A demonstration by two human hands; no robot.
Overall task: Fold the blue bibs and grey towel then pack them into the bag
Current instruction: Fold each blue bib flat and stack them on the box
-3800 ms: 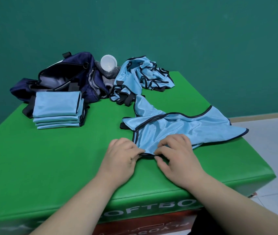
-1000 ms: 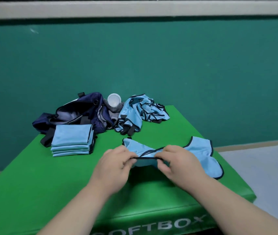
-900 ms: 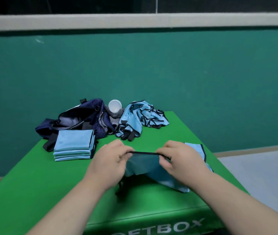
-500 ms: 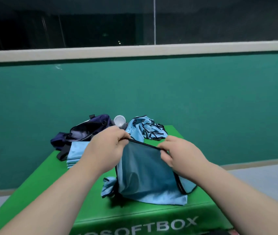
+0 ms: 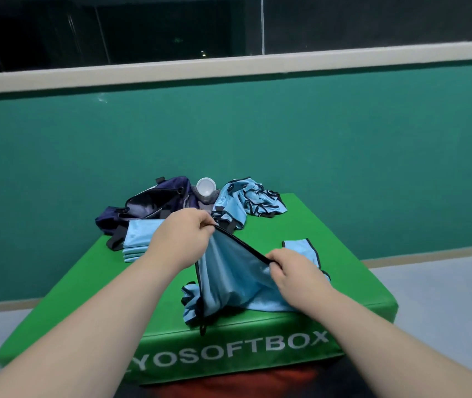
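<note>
A light blue bib (image 5: pixel 230 280) with black trim hangs above the green soft box (image 5: pixel 154 285), its lower part bunched on the top. My left hand (image 5: pixel 184 234) pinches the black-trimmed edge high up. My right hand (image 5: pixel 295 271) pinches the same edge lower and to the right. A stack of folded blue bibs (image 5: pixel 138 239) lies at the back left, partly hidden by my left hand. Behind it the dark navy bag (image 5: pixel 148 203) lies open. A heap of unfolded blue bibs (image 5: pixel 246 202) lies at the back. A bit of grey towel (image 5: pixel 209 201) shows between bag and heap.
A white round cup or lid (image 5: pixel 206 186) sits on the grey towel beside the bag. The box stands against a green wall (image 5: pixel 344 153) with a pale ledge above. Grey floor (image 5: pixel 444 297) lies to the right of the box.
Both hands lifted the bib off the box; my left hand has now risen higher than the right, tilting the held edge. The view has tilted upward.
</note>
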